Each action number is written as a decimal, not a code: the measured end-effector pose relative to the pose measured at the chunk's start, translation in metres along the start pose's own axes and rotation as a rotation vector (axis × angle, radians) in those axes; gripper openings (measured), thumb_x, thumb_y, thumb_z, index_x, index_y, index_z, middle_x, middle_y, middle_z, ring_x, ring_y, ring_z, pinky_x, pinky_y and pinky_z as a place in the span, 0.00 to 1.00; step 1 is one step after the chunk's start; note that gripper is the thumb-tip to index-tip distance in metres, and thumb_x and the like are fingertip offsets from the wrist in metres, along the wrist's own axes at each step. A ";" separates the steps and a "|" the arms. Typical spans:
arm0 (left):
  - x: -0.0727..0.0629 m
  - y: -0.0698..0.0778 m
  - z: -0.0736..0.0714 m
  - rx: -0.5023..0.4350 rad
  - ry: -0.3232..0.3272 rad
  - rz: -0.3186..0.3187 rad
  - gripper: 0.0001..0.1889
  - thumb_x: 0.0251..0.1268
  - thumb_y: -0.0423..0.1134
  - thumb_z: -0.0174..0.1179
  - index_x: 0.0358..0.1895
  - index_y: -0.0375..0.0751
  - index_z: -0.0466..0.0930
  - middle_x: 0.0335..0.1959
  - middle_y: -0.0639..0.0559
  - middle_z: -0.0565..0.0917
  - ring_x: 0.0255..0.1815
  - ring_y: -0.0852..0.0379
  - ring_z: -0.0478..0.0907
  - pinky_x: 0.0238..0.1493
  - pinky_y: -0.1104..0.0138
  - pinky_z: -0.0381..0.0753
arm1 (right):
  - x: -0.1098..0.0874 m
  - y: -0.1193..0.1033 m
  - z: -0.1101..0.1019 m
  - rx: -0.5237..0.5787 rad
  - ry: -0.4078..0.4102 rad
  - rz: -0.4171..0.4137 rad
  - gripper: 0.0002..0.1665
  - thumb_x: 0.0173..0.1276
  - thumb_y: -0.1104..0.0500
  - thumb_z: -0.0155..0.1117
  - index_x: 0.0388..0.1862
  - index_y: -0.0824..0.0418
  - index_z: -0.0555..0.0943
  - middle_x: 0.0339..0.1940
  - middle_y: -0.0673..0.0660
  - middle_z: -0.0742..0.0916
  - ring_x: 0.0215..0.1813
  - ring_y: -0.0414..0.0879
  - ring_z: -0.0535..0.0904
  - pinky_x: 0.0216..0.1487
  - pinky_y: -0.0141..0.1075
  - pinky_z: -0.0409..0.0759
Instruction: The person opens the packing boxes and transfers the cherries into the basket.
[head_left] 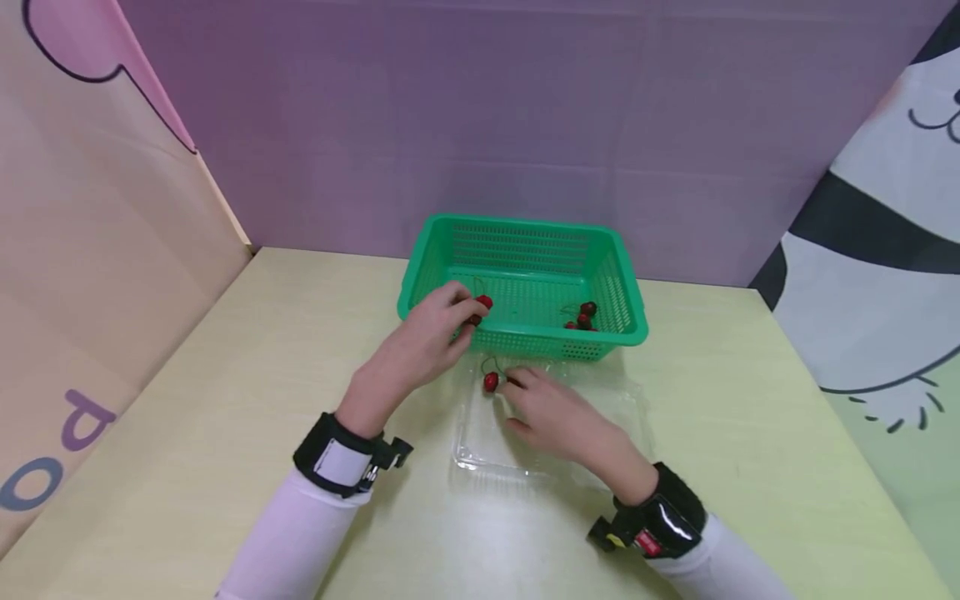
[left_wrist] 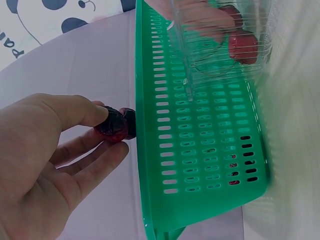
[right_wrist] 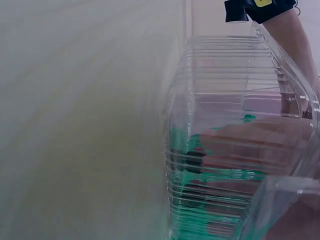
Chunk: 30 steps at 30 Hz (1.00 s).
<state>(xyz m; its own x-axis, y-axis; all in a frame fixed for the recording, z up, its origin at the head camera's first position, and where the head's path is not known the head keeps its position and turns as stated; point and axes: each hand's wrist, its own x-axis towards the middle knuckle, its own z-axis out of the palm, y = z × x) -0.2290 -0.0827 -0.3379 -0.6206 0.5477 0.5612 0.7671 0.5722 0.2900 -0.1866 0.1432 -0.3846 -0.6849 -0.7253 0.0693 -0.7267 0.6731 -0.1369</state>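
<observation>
Over the front left part of the green basket (head_left: 525, 225), my left hand (head_left: 423, 342) pinches dark red cherries (left_wrist: 111, 127) between thumb and fingertips. The left wrist view shows two of them side by side, close to the basket's rim. My right hand (head_left: 558, 412) reaches into the clear plastic box (head_left: 480, 462) in front of the basket. Its fingertips are right at a red cherry (head_left: 491, 382) with a stem, and a second, darker cherry is partly hidden by the fingers. Its thumb stands apart from those fingers. In the right wrist view, ribbed plastic blurs this hand.
Several cherries (head_left: 583, 321) lie in the basket's right front corner. The pale table (head_left: 300, 333) carries the box and the basket, which stand close together. Behind the basket rises a purple backdrop (head_left: 525, 108), with printed panels on both sides.
</observation>
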 end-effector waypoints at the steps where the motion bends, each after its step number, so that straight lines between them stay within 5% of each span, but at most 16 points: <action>1: 0.000 0.000 0.000 0.001 0.001 -0.003 0.09 0.65 0.23 0.65 0.47 0.31 0.86 0.44 0.41 0.79 0.43 0.48 0.79 0.45 0.62 0.81 | 0.000 0.000 0.000 0.002 -0.001 0.005 0.20 0.67 0.60 0.73 0.54 0.67 0.82 0.54 0.63 0.82 0.57 0.58 0.77 0.60 0.50 0.79; 14: 0.001 -0.001 -0.001 0.028 0.005 -0.057 0.09 0.67 0.24 0.63 0.48 0.31 0.86 0.46 0.40 0.80 0.47 0.46 0.79 0.50 0.59 0.81 | 0.000 0.002 0.004 0.033 0.020 0.007 0.08 0.68 0.64 0.70 0.45 0.63 0.86 0.37 0.55 0.80 0.35 0.47 0.76 0.37 0.41 0.81; 30: 0.001 -0.003 0.000 0.049 0.013 -0.088 0.09 0.67 0.24 0.64 0.48 0.31 0.85 0.46 0.39 0.79 0.48 0.45 0.79 0.52 0.58 0.81 | 0.001 0.000 -0.002 0.144 0.027 0.077 0.05 0.65 0.70 0.71 0.37 0.63 0.86 0.34 0.51 0.82 0.36 0.44 0.79 0.38 0.37 0.82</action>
<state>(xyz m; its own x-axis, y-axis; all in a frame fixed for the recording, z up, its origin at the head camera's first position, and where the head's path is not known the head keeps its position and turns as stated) -0.2317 -0.0839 -0.3387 -0.6828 0.4860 0.5456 0.7006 0.6473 0.3002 -0.1875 0.1431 -0.3825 -0.7405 -0.6673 0.0792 -0.6586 0.6973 -0.2827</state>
